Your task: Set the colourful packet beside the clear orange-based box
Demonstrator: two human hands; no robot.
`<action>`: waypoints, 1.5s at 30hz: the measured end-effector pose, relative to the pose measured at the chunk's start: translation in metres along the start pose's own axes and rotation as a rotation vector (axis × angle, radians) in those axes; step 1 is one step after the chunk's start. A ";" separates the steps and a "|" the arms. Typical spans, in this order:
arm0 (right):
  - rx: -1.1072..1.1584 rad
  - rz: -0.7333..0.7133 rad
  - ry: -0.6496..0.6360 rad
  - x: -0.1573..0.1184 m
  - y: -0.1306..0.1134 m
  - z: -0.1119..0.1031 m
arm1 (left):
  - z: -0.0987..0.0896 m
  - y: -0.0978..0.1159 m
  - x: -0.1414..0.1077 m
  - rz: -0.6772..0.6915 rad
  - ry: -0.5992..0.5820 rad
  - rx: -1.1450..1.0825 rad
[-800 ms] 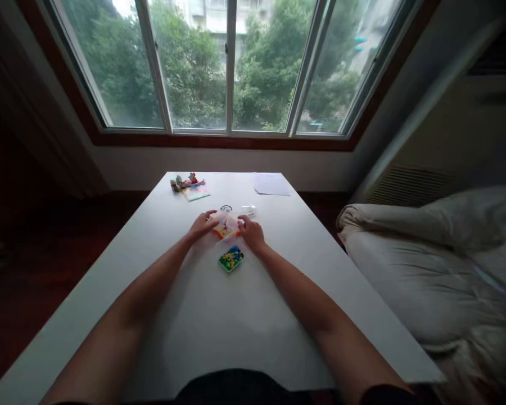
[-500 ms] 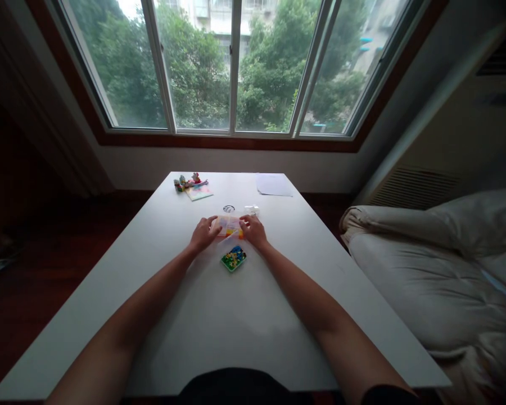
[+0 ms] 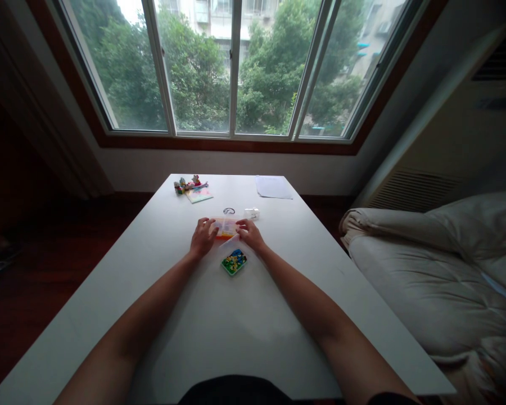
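My left hand (image 3: 202, 237) is at the left end of a flat, orange and see-through plastic box (image 3: 225, 226), its fingers and thumb curled on that end. At the opposite end my right hand (image 3: 251, 233) has its fingers bent over the edge. What lies inside the box is too small to make out. Just in front of it, nearer to me, a small clear tray (image 3: 234, 263) holds many tiny green, yellow and blue pieces. A pale, translucent strip (image 3: 229, 242) lies slantwise between box and tray.
Beyond the box are a dark loop (image 3: 229, 211) and a clear packet (image 3: 252, 213). Small colourful figures (image 3: 188, 184) stand at the far left by a pastel booklet (image 3: 199, 195). White paper sheets (image 3: 274, 187) lie far right. A sofa (image 3: 430, 259) flanks the white table (image 3: 236, 337).
Both hands have shifted slightly left with the box between them, and less of its yellow front shows. The tray stays in place while the view tips slightly.
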State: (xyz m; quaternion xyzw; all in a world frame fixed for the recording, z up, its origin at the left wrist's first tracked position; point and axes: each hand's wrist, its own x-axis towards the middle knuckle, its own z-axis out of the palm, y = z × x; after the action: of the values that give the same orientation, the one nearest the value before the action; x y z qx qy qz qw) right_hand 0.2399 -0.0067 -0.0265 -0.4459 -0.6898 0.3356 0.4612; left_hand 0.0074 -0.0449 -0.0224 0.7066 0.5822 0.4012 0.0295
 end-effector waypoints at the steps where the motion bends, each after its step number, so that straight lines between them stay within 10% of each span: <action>1: 0.038 0.007 -0.017 0.000 0.002 0.001 | -0.001 -0.001 -0.001 -0.003 -0.002 0.003; 32: 0.336 0.034 -0.320 -0.006 -0.030 0.014 | -0.021 0.035 -0.009 0.192 -0.074 0.217; 38: 0.264 0.096 -0.164 0.000 -0.004 0.012 | -0.016 0.036 -0.009 0.175 -0.070 0.235; 45: -0.407 0.000 0.324 0.027 0.020 -0.031 | -0.012 0.024 -0.003 0.175 -0.069 0.260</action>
State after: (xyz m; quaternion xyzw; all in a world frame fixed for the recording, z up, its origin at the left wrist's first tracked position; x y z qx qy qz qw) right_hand 0.2702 0.0273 -0.0240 -0.5774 -0.6603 0.1141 0.4665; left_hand 0.0194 -0.0602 -0.0033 0.7657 0.5642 0.2990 -0.0771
